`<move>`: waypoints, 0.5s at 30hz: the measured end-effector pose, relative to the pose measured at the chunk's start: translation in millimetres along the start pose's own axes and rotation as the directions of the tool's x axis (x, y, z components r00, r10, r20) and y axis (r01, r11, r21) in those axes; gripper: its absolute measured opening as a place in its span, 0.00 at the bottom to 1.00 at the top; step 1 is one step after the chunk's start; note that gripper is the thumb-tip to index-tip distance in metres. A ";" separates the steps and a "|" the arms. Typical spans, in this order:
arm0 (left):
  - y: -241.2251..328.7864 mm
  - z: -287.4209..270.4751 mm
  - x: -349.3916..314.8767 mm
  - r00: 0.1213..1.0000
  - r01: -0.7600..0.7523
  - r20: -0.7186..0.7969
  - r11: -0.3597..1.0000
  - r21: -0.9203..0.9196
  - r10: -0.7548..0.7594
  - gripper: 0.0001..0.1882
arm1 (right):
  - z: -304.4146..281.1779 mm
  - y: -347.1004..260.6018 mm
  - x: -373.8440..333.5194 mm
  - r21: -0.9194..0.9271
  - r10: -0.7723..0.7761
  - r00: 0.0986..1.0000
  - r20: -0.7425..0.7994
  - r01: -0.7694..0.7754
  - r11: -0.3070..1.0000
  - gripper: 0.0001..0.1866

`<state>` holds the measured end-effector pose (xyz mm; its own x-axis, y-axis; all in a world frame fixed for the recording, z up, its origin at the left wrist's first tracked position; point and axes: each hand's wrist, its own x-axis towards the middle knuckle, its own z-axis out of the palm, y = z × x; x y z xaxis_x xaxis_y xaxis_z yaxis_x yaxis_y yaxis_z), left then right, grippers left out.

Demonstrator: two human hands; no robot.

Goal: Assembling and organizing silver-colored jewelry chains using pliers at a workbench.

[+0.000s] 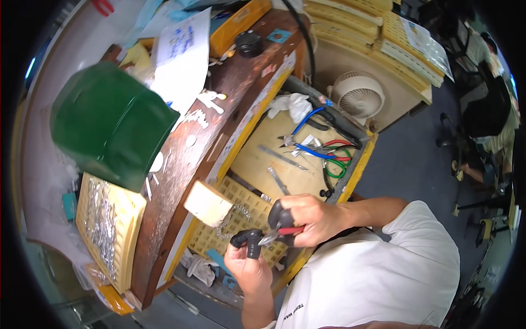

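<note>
My right hand (pixel 313 218) is closed around a pair of pliers (pixel 289 231) with red and black handles. The metal jaws point left and reach my left hand (pixel 247 268). Black wrapping covers the thumb and a finger of my left hand, and these are pinched together at the jaw tips. A thin silver metal chain (pixel 241 210) loops down beside a pale wooden block (pixel 208 203) and runs to the pinched fingers. The small part between the fingers and jaws is hidden. Both hands are above a yellow gridded tray (pixel 211 241) in the open drawer.
Inside the drawer (pixel 263 134) lie several pliers (pixel 329 156), metal strips and white cloth (pixel 298 107). The worn bench (pixel 219 104) holds a green lamp shade (pixel 109 123), paper (pixel 181 60) and a tray of silver pieces (pixel 104 230). A white fan (pixel 360 97) stands beyond; a person sits far right.
</note>
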<state>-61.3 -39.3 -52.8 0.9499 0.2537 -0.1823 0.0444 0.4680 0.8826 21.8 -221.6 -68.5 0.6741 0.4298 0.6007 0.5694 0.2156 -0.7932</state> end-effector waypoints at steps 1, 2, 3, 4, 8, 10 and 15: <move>-0.3 -1.7 1.2 1.000 0.009 0.006 1.000 -0.007 -0.009 0.10 | -1.5 -6.4 6.3 0.019 0.007 0.999 -0.040 -0.006 1.000 0.12; -0.2 -1.0 1.6 1.000 0.013 0.003 1.000 -0.028 -0.013 0.10 | -2.6 -9.0 8.4 0.006 0.031 0.999 -0.034 -0.031 0.999 0.12; 0.3 -0.6 1.5 1.000 0.006 -0.010 1.000 -0.028 -0.007 0.10 | -3.6 -8.7 5.9 0.017 0.030 0.999 -0.023 -0.030 0.999 0.12; 1.1 -0.2 1.2 1.000 0.006 -0.005 0.999 -0.040 -0.006 0.10 | -5.2 -8.1 2.5 -0.036 0.081 0.996 0.034 -0.080 0.996 0.12; 1.0 1.5 0.0 1.000 0.000 -0.001 0.998 -0.058 -0.001 0.11 | -0.7 -6.7 3.2 -0.059 0.090 0.992 0.083 -0.085 0.995 0.13; -0.1 1.5 0.2 1.000 -0.005 0.011 0.998 -0.062 0.006 0.11 | 3.2 -2.7 2.4 -0.029 0.030 0.998 0.052 -0.028 0.999 0.12; 5.2 10.2 2.6 1.000 0.015 0.024 0.998 -0.058 -0.014 0.09 | -3.0 -11.9 9.1 0.018 0.004 1.000 0.009 -0.004 1.000 0.12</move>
<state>-55.4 -44.8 -44.3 0.9564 0.2266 -0.1840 0.0408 0.5203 0.8530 22.6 -222.9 -53.2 0.6716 0.4389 0.5970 0.5585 0.2296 -0.7971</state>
